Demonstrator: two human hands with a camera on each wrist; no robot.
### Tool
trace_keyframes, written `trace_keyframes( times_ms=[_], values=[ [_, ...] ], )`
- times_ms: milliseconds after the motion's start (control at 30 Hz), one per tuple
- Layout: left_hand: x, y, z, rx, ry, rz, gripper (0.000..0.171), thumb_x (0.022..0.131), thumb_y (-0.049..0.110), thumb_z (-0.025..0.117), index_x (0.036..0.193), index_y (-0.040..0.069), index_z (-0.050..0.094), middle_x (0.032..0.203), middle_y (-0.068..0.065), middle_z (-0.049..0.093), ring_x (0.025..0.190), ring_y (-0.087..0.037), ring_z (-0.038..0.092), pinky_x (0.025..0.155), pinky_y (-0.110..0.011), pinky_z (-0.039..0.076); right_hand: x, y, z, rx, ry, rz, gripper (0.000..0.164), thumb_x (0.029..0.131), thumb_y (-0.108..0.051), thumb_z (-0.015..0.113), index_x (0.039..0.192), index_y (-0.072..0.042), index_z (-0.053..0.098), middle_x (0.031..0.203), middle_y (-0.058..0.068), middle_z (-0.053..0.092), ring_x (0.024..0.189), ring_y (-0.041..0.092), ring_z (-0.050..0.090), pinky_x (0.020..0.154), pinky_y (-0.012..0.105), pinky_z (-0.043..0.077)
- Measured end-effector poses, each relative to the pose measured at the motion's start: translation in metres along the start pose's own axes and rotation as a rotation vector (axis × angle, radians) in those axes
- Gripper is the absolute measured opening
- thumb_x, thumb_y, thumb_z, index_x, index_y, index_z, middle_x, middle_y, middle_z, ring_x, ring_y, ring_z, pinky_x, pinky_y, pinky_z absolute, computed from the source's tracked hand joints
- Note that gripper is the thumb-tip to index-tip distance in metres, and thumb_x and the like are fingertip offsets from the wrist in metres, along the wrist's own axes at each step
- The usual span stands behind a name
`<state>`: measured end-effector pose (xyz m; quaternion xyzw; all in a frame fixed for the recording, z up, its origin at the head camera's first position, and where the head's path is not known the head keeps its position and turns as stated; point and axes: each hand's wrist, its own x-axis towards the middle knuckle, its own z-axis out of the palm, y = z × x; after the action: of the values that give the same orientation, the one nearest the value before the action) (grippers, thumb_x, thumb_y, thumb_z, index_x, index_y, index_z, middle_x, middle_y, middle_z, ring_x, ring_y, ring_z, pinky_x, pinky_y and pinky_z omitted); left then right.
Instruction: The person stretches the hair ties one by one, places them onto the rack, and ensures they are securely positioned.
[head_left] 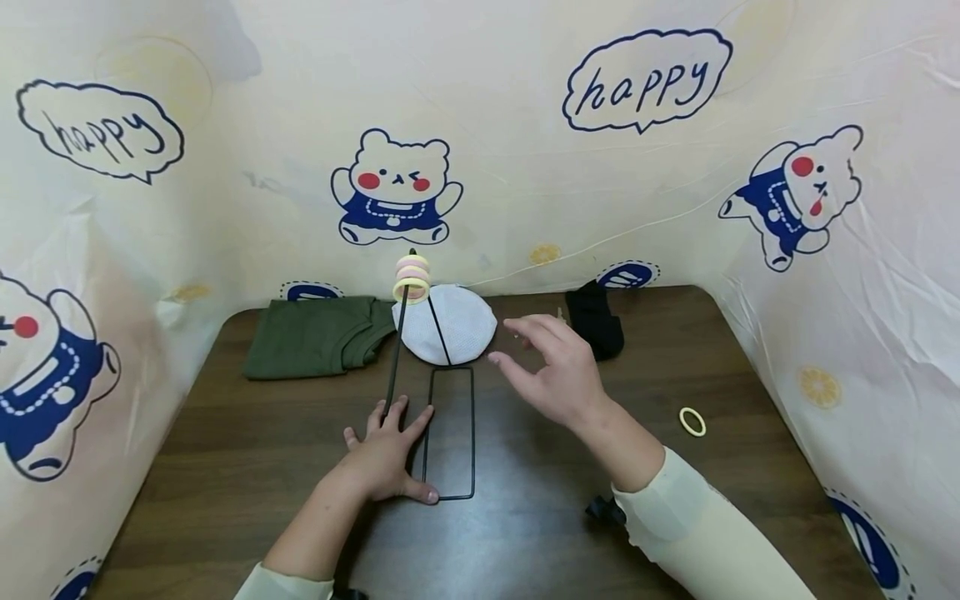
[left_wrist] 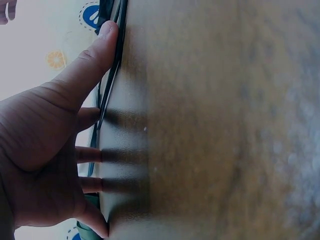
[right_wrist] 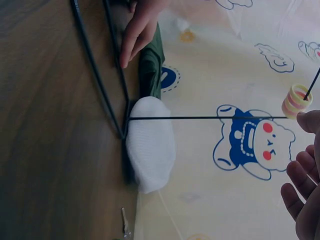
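Note:
A black wire stand (head_left: 473,433) has its rectangular base on the table and a thin upright wire (right_wrist: 200,118) rising from it. Several pale yellow and pink rings (head_left: 412,278) hang bunched near the stand's top. My left hand (head_left: 386,458) presses on the left side of the base, fingers spread, the thumb at its near corner. In the left wrist view, the left hand's fingertips (left_wrist: 104,227) meet the tabletop. Raised over the table to the right of the stand, my right hand (head_left: 555,375) holds nothing, its fingers loosely bent. One pale yellow ring (head_left: 692,422) lies at the right.
Along the back edge of the brown table (head_left: 225,500) lie a folded dark green cloth (head_left: 315,337), a round white knitted item (head_left: 468,325) and a black cloth item (head_left: 595,321). A small metallic piece (right_wrist: 125,222) sits near the white item. Patterned sheets (head_left: 495,192) surround the table.

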<state>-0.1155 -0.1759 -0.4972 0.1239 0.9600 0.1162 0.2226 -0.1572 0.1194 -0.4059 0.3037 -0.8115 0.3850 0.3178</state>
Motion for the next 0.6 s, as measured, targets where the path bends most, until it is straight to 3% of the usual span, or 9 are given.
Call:
trace_keyframes(
  times_ms=[367, 600],
  values=[
    [0.001, -0.002, 0.000, -0.006, -0.003, 0.002, 0.134, 0.054, 0.081, 0.084, 0.166, 0.035, 0.024, 0.172, -0.017, 0.010, 0.154, -0.052, -0.001, 0.099, -0.091, 0.008, -0.035, 0.020, -0.016, -0.015, 0.008, 0.114, 0.038, 0.083, -0.020, 0.089, 0.116, -0.006, 0.076, 0.108, 0.008, 0.074, 0.083, 0.018, 0.067, 0.072, 0.038, 0.059],
    [0.000, -0.002, 0.001, -0.007, -0.008, 0.002, 0.135, 0.054, 0.081, 0.084, 0.166, 0.035, 0.024, 0.172, -0.018, 0.009, 0.154, -0.052, 0.000, 0.099, -0.091, 0.008, -0.056, 0.029, -0.028, -0.041, 0.024, 0.185, 0.037, 0.083, -0.020, 0.089, 0.116, -0.008, 0.077, 0.107, 0.007, 0.073, 0.085, 0.018, 0.067, 0.076, 0.028, 0.055]
  ],
)
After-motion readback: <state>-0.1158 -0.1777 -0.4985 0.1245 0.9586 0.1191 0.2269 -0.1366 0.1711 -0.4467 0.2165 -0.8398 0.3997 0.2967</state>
